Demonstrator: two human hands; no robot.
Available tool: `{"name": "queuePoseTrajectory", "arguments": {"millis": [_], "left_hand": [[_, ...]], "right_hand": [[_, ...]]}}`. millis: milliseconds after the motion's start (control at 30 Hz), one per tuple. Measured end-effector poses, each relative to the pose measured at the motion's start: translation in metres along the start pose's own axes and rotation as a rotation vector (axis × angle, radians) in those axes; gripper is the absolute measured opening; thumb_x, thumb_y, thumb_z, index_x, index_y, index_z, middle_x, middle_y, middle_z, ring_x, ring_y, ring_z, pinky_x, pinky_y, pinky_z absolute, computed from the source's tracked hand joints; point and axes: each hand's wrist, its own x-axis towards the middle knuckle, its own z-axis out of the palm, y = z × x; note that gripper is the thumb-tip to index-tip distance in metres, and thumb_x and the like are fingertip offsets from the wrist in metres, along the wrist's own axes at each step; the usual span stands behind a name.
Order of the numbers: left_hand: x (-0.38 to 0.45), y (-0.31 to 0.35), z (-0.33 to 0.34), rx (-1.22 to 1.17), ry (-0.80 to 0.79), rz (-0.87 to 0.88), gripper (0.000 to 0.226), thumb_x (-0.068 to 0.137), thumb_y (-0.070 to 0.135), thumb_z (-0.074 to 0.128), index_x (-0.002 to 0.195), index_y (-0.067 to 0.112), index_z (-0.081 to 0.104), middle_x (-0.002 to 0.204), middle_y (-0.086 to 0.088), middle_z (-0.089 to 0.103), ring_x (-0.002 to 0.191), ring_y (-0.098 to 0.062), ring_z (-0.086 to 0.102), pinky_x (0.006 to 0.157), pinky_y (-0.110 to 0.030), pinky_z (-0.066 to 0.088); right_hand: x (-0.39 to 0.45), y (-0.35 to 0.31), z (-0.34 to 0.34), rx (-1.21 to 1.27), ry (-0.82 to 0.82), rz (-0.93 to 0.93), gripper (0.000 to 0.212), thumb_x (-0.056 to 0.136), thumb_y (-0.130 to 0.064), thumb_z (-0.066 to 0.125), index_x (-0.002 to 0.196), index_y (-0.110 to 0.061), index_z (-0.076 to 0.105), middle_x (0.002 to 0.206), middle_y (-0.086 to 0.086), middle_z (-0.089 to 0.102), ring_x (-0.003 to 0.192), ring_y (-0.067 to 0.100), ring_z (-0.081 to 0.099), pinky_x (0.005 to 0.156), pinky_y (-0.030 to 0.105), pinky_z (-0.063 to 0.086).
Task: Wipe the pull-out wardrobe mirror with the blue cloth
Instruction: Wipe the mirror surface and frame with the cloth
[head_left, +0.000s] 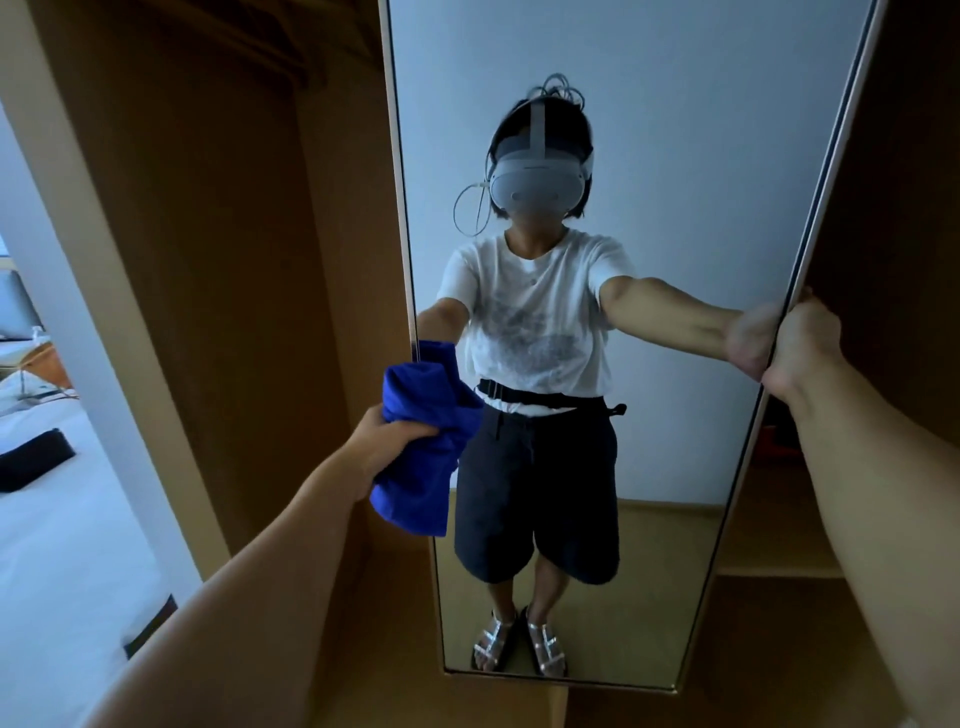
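The tall pull-out mirror stands in front of me in a thin pale frame and reflects a person with a headset. My left hand grips the bunched blue cloth at the mirror's left edge, about mid-height. The cloth overlaps the edge of the glass; whether it touches the glass I cannot tell. My right hand is curled round the mirror's right frame edge, with the fingers behind it.
Brown wardrobe panels flank the mirror on the left, and dark shelves sit on the right. A white bed with a black item on it lies at the far left. Wooden floor runs below the mirror.
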Motion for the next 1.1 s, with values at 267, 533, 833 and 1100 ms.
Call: {"name": "queuePoseTrajectory", "arguments": {"millis": [267, 533, 833, 1100], "left_hand": [[0.002, -0.011, 0.002, -0.011, -0.010, 0.025, 0.033, 0.073, 0.009, 0.075, 0.098, 0.022, 0.056, 0.099, -0.009, 0.066, 0.087, -0.024, 0.063, 0.063, -0.031, 0.050], [0.012, -0.023, 0.000, 0.015, -0.014, -0.038, 0.051, 0.066, 0.012, 0.082, 0.109, 0.021, 0.055, 0.113, -0.013, 0.062, 0.101, -0.032, 0.059, 0.092, -0.052, 0.048], [0.010, -0.058, 0.006, 0.103, -0.011, -0.035, 0.042, 0.063, 0.010, 0.083, 0.088, 0.028, 0.053, 0.092, 0.001, 0.063, 0.083, -0.017, 0.058, 0.062, -0.027, 0.045], [0.014, -0.099, 0.012, 0.135, 0.004, -0.060, 0.043, 0.066, 0.009, 0.082, 0.083, 0.034, 0.051, 0.084, 0.007, 0.060, 0.075, -0.010, 0.056, 0.054, -0.021, 0.040]], "right_hand": [[-0.027, 0.034, -0.031, -0.246, 0.014, -0.064, 0.051, 0.097, -0.040, 0.034, 0.131, -0.005, 0.050, 0.134, 0.014, 0.053, 0.123, 0.031, 0.049, 0.095, 0.033, 0.039], [-0.041, 0.119, -0.127, -0.892, -0.382, 0.120, 0.028, 0.094, -0.003, 0.043, 0.115, -0.015, 0.057, 0.100, 0.002, 0.065, 0.077, 0.015, 0.056, 0.059, 0.027, 0.040], [-0.047, 0.135, -0.122, -1.239, -0.365, -0.089, 0.042, 0.097, -0.015, 0.043, 0.137, -0.013, 0.033, 0.130, 0.013, 0.051, 0.109, 0.031, 0.053, 0.076, 0.038, 0.044], [-0.047, 0.152, -0.124, -1.254, -0.274, -0.229, 0.037, 0.095, -0.015, 0.047, 0.132, -0.012, 0.037, 0.123, 0.013, 0.056, 0.087, 0.024, 0.052, 0.065, 0.031, 0.038]]}}
